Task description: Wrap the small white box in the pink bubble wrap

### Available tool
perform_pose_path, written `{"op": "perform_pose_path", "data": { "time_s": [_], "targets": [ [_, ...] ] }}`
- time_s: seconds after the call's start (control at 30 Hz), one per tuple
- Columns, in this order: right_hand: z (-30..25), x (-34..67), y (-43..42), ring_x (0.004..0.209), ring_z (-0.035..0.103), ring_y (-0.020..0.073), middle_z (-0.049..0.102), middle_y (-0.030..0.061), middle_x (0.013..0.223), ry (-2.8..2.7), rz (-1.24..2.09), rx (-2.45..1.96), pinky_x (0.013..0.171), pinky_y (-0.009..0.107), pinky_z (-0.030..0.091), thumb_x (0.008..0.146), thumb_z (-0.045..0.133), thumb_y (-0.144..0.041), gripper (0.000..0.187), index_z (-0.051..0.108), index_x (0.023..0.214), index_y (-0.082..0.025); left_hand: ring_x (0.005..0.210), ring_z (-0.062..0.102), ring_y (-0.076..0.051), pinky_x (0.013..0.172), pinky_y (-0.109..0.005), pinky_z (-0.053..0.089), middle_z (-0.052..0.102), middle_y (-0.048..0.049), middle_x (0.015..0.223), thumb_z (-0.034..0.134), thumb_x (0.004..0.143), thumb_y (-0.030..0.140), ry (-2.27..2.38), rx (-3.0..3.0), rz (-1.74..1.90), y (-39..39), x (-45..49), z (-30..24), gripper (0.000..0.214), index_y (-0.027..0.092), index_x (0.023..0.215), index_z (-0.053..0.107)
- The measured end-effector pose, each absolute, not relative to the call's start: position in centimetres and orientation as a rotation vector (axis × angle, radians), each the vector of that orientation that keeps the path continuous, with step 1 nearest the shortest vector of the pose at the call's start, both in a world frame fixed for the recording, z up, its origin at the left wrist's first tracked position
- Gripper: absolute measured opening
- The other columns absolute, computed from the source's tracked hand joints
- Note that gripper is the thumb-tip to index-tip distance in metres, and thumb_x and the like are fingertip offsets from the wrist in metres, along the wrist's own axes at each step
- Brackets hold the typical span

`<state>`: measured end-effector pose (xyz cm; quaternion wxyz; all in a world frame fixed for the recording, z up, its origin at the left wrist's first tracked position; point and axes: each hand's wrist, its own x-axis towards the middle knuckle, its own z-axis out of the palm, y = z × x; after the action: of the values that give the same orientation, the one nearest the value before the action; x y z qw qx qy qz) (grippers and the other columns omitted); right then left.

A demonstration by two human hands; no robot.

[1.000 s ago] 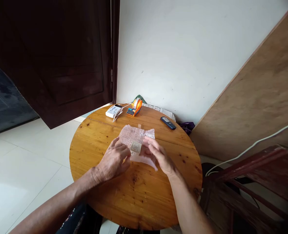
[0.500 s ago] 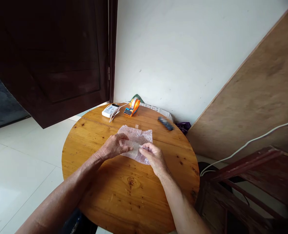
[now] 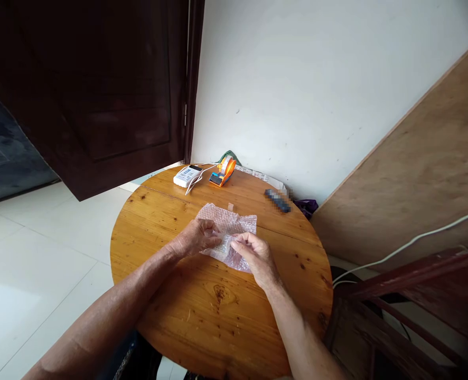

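Pinching bubble wrap (image 3: 234, 224) (contents blurred) on the table (image 3: 202, 311), left hand (image 3: 194, 241) and right hand (image 3: 253, 254) alike.

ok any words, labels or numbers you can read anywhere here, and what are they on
None can be read.
White device at the table's far edge: blue print on top, too small to read.
Dark handset: blurred out.
Orange tape dispenser: no print visible.
Bubble wrap held by the left hand and right hand: no label shows.
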<state>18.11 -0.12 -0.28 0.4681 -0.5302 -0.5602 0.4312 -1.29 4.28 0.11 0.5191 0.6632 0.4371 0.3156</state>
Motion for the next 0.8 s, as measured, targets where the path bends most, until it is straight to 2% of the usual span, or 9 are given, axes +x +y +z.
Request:
{"op": "perform_pose_path", "data": {
  "time_s": [0.1,0.3,0.47,0.67,0.73,0.8],
  "targets": [
    [-0.42,18.30,-0.17,0.059,0.052,0.0128,0.063,-0.0006,0.068,-1.377,1.061,-1.323,0.056,0.025,0.043,0.073,0.071,-0.043,0.025,0.063,0.073,-0.019,0.054,0.041,-0.007,0.049,-0.019,0.031,0.051,0.0045,0.060,0.065,0.068,0.027,1.068,1.608,0.756,4.35,-1.37,0.28,0.016,0.013,0.074,0.061],
    [-0.41,18.10,-0.20,0.063,0.055,0.0136,0.069,0.0034,0.082,-1.445,0.968,-1.317,0.060,0.026,0.045,0.075,0.068,-0.039,0.022,0.062,0.070,-0.019,0.059,0.047,-0.009,0.054,-0.019,0.035,0.058,0.0020,0.066,0.065,0.069,0.024,1.083,1.675,0.778,4.31,-1.37,0.38,0.012,0.014,0.068,0.059],
    [-0.46,17.71,-0.11,0.062,0.055,0.0143,0.065,0.0005,0.070,-1.450,0.946,-1.344,0.060,0.026,0.044,0.074,0.069,-0.040,0.021,0.062,0.070,-0.020,0.063,0.051,-0.010,0.057,-0.021,0.040,0.063,-0.0001,0.072,0.063,0.069,0.022,1.077,1.670,0.806,4.24,-1.26,0.06,0.012,0.015,0.065,0.055],
    [-0.73,18.13,0.23,0.060,0.053,0.0147,0.061,-0.0006,0.066,-1.505,0.926,-1.362,0.058,0.027,0.042,0.077,0.067,-0.042,0.023,0.061,0.070,-0.020,0.061,0.050,-0.010,0.057,-0.021,0.040,0.062,0.0011,0.070,0.064,0.069,0.022,1.103,1.643,0.785,4.24,-1.03,0.19,0.014,0.016,0.064,0.053],
    [-0.44,18.38,0.12,0.065,0.057,0.0170,0.064,0.0011,0.070,-1.547,0.806,-1.382,0.062,0.029,0.044,0.079,0.065,-0.041,0.021,0.062,0.075,-0.021,0.060,0.048,-0.010,0.056,-0.021,0.038,0.060,0.0018,0.068,0.063,0.069,0.021,1.116,1.642,0.789,4.25,-1.04,0.30,0.013,0.016,0.063,0.053],
    [0.25,18.49,-0.27,0.078,0.062,0.0214,0.068,0.0047,0.082,-1.612,0.542,-1.386,0.073,0.033,0.047,0.083,0.062,-0.039,0.017,0.064,0.082,-0.022,0.059,0.047,-0.010,0.055,-0.021,0.036,0.058,0.0027,0.065,0.063,0.069,0.020,1.135,1.654,0.784,4.28,-1.11,0.40,0.011,0.016,0.063,0.054]
  ]
}}
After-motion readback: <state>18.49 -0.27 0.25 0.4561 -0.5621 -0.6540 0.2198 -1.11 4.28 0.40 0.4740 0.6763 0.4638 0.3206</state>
